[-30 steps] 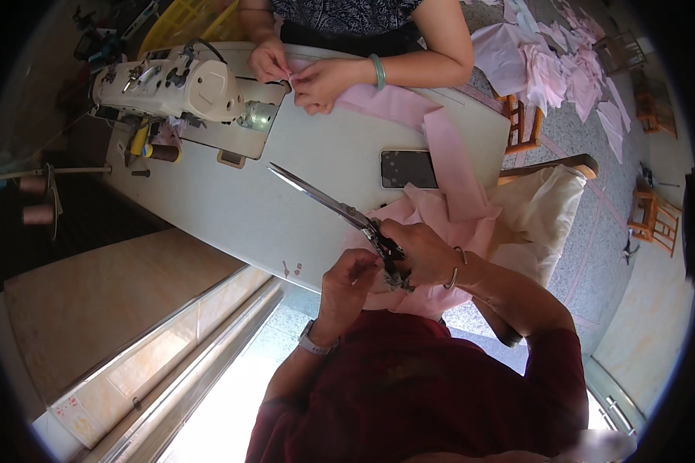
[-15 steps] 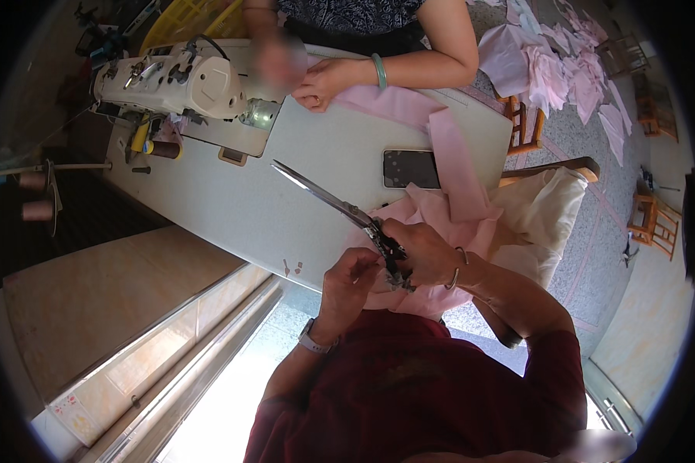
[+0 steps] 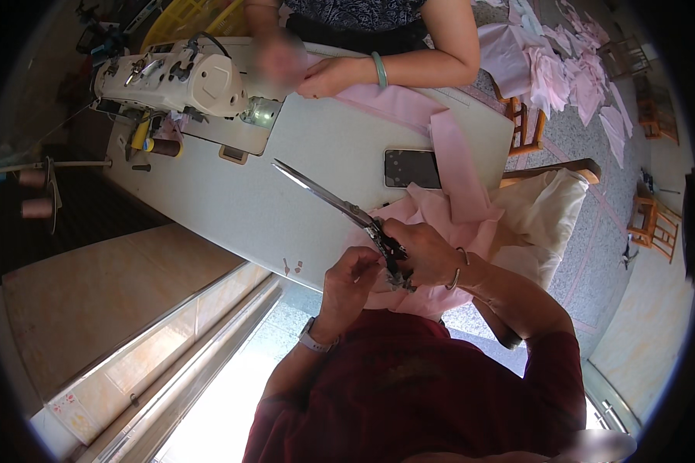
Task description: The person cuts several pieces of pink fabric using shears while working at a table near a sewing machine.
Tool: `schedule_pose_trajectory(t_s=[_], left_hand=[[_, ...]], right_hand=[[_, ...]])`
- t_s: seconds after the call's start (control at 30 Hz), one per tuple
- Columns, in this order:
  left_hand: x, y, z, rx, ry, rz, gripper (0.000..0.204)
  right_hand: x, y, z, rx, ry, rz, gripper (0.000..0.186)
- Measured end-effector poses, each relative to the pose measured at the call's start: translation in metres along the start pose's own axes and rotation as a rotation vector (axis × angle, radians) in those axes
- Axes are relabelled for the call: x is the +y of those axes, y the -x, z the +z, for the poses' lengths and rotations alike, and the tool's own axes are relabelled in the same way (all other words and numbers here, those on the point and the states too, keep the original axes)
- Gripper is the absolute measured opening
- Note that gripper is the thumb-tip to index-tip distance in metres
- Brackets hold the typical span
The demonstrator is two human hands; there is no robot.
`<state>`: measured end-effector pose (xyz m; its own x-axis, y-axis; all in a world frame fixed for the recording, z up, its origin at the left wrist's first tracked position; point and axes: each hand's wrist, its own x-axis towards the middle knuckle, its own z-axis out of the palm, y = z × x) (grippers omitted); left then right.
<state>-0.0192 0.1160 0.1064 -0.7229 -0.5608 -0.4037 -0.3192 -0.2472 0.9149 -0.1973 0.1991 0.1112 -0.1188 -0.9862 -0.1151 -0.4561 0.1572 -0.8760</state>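
Long metal scissors (image 3: 324,193) with dark handles point up-left over the table, gripped by my right hand (image 3: 421,255), which has a bracelet at the wrist. My left hand (image 3: 351,278), wearing a watch, is closed beside the handles, fingertips pinched over pink cloth (image 3: 459,220); what exactly they hold is too small to make out. That cloth lies bunched under my hands, with a long strip running up across the table toward another person's hand (image 3: 324,77). A dark phone (image 3: 411,168) lies just left of the strip.
A white sewing machine (image 3: 170,81), thread cones (image 3: 37,208) and spools sit at left on the table (image 3: 208,201). A person faces me, beside a yellow basket (image 3: 162,23). At right are a chair with cream cloth (image 3: 544,216), wooden stools (image 3: 652,224) and pink pieces (image 3: 548,69) on the floor.
The other person's hands have shifted slightly up and right, one now blurred. My hands and the scissors have stayed nearly in place.
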Motion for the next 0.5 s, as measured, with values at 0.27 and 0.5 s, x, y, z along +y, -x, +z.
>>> schedule_pose_trajectory(t_s=[0.27, 0.5], left_hand=[[-0.0002, -0.0009, 0.0006, -0.002, -0.023, -0.003, 0.014], [0.0004, -0.0011, 0.0007, 0.014, -0.027, 0.008, 0.014]], right_hand=[[-0.0016, -0.0001, -0.0024, -0.014, -0.006, 0.015, 0.038], [-0.0034, -0.0007, -0.0033, 0.003, -0.015, 0.0, 0.038]])
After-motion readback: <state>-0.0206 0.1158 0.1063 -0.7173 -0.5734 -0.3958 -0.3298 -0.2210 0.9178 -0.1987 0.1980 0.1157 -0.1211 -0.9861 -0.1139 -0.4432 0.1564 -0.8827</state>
